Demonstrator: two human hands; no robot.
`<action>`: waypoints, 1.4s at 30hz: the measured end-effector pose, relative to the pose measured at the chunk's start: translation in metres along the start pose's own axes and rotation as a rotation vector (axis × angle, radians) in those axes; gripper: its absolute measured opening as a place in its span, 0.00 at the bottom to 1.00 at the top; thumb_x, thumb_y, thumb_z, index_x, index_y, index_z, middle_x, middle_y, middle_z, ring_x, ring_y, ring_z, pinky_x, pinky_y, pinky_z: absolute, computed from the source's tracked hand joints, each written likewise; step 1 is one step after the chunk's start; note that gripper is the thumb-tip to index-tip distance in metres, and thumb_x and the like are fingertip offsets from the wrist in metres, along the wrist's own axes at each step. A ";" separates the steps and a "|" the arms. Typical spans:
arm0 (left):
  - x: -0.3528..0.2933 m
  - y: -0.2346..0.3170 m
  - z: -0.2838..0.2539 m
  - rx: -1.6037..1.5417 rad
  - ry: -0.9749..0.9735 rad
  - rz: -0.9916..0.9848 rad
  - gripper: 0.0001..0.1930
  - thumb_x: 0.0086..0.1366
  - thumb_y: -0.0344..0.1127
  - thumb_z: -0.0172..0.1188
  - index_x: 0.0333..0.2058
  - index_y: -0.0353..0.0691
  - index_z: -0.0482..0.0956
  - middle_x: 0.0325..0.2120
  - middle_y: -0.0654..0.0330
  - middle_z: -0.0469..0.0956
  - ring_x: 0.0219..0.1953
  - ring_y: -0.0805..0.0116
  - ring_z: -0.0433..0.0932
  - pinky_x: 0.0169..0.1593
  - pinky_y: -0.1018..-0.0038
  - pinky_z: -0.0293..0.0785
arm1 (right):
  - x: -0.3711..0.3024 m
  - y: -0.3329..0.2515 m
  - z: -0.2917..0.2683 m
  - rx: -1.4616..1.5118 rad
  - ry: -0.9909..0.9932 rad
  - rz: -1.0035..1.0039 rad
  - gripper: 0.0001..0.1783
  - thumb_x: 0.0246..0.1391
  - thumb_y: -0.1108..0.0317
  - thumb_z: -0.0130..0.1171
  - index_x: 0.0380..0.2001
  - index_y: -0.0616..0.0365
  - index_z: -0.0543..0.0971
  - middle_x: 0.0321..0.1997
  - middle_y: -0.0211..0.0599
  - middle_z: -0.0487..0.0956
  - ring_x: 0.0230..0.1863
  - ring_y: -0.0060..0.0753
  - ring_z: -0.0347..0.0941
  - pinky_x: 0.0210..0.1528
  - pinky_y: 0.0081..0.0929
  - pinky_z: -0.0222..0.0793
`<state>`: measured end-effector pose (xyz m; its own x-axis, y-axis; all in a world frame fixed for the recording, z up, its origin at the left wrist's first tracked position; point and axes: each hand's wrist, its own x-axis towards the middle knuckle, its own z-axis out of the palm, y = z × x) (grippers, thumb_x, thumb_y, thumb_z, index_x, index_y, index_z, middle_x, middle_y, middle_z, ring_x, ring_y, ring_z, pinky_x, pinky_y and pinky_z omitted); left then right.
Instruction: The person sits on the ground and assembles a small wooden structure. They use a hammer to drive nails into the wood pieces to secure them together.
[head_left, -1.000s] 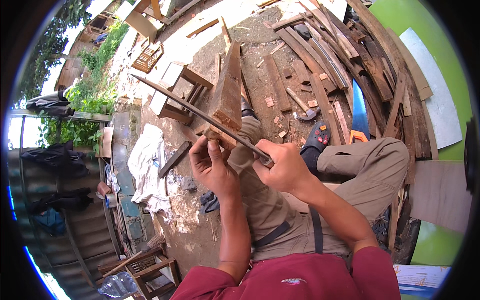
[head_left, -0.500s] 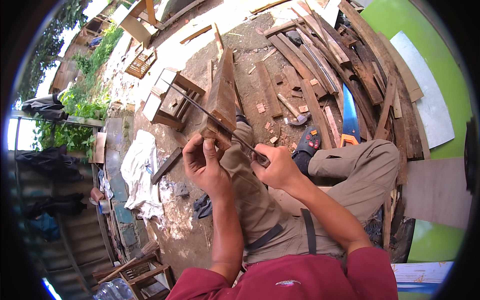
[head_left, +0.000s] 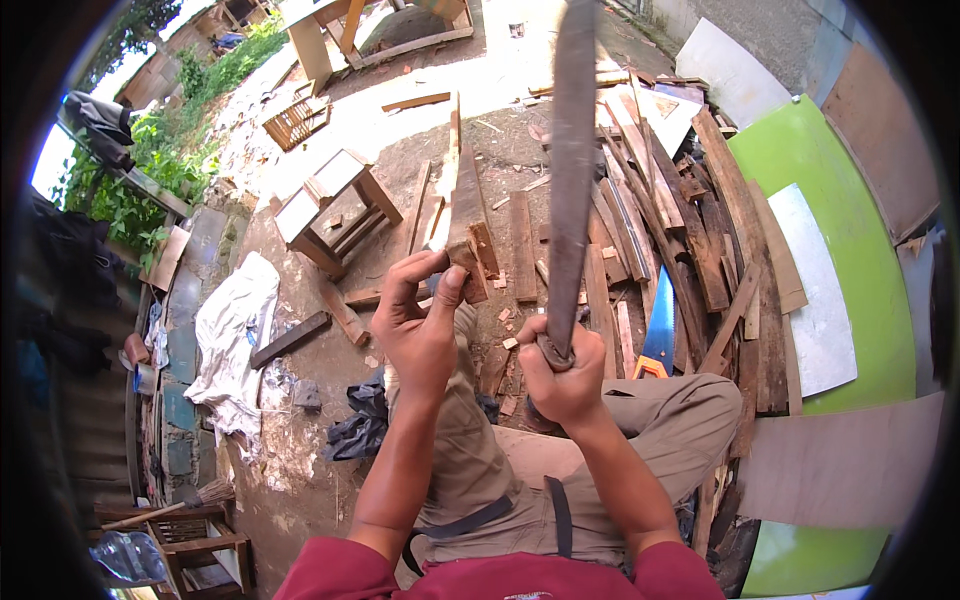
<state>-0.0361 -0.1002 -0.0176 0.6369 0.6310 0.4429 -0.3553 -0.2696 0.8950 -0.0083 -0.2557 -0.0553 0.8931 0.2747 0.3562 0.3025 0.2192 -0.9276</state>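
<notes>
My right hand [head_left: 565, 375] is closed around the handle of a machete [head_left: 572, 190], whose long dark blade stands nearly upright, broad side showing. To its left, my left hand [head_left: 415, 315] grips the near end of a brown wooden beam [head_left: 466, 205] between thumb and fingers. That beam stretches away from me along the ground side of my leg, and its near end looks notched or split. The blade is apart from the beam. Part of the beam's end is hidden behind my left fingers.
A blue handsaw with an orange handle [head_left: 658, 325] lies at the right, beside a heap of planks [head_left: 700, 220]. Small wooden frame furniture [head_left: 325, 215] stands at the left, near a white cloth [head_left: 235, 325]. Wood chips and offcuts litter the ground.
The machete has swung from lying slanted across the beam to upright, raised by my right hand. My left hand stays at the beam's end. The whole view has shifted.
</notes>
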 end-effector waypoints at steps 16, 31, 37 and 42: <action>0.016 0.006 -0.008 0.032 -0.006 -0.052 0.17 0.67 0.28 0.69 0.53 0.32 0.81 0.41 0.62 0.80 0.44 0.76 0.78 0.48 0.78 0.77 | 0.000 0.012 0.025 -0.075 -0.105 0.265 0.03 0.53 0.75 0.60 0.30 0.63 0.78 0.17 0.26 0.73 0.19 0.12 0.66 0.23 0.21 0.62; 0.092 0.051 0.031 0.090 -0.135 -0.034 0.16 0.70 0.34 0.67 0.54 0.38 0.84 0.46 0.61 0.76 0.48 0.76 0.80 0.43 0.77 0.87 | 0.047 -0.009 0.043 0.067 0.078 0.037 0.02 0.54 0.76 0.60 0.31 0.63 0.80 0.19 0.20 0.71 0.21 0.10 0.64 0.24 0.18 0.58; 0.105 0.051 0.032 0.062 -0.119 -0.005 0.17 0.72 0.38 0.65 0.55 0.38 0.81 0.38 0.61 0.83 0.40 0.78 0.81 0.38 0.78 0.82 | 0.063 -0.024 0.041 0.052 -0.003 0.104 0.04 0.53 0.73 0.60 0.30 0.64 0.78 0.17 0.26 0.72 0.20 0.16 0.67 0.24 0.24 0.62; 0.108 0.055 0.037 0.109 -0.105 0.002 0.17 0.72 0.37 0.65 0.55 0.37 0.81 0.37 0.60 0.84 0.40 0.76 0.82 0.39 0.76 0.84 | 0.068 -0.008 0.050 0.011 -0.029 0.188 0.03 0.54 0.74 0.59 0.30 0.63 0.78 0.19 0.22 0.72 0.23 0.10 0.64 0.25 0.19 0.60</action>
<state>0.0388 -0.0740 0.0811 0.7062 0.5528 0.4423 -0.2834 -0.3518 0.8921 0.0336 -0.1921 -0.0177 0.9235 0.3385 0.1803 0.1277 0.1717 -0.9768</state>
